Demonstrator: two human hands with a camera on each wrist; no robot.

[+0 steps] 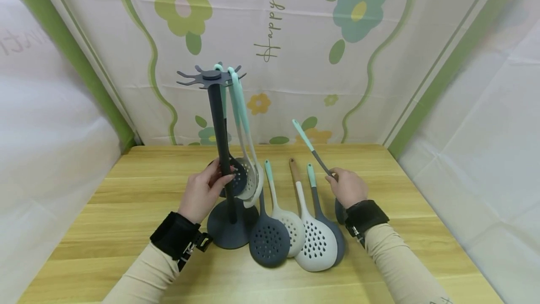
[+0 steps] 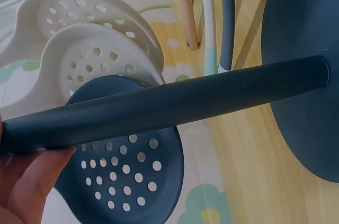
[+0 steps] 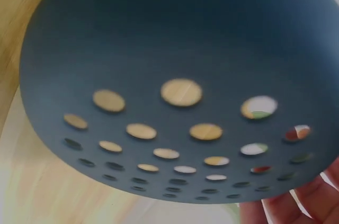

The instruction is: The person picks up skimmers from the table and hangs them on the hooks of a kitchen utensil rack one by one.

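Observation:
My left hand (image 1: 205, 190) grips the dark pole (image 1: 220, 130) of a utensil stand, fingers wrapped behind it. From the stand's prongs hang a dark perforated strainer ladle (image 2: 127, 176) and two off-white ones (image 2: 87, 57), with mint handles. My right hand (image 1: 349, 186) holds another dark strainer ladle (image 3: 175, 44) by its grey shaft, its mint handle tip tilted up to the left. In the head view most of its bowl is hidden behind the wrist; the right wrist view shows rows of round holes, with fingers (image 3: 286, 209) below the rim.
Between the hands on the wooden table (image 1: 160, 257) lie a dark skimmer (image 1: 269, 243), a cream one (image 1: 295, 231), a white brown-handled slotted turner (image 1: 316, 245) and a dark utensil (image 1: 337, 238) partly beneath it. A flowered cloth (image 1: 270, 27) hangs behind.

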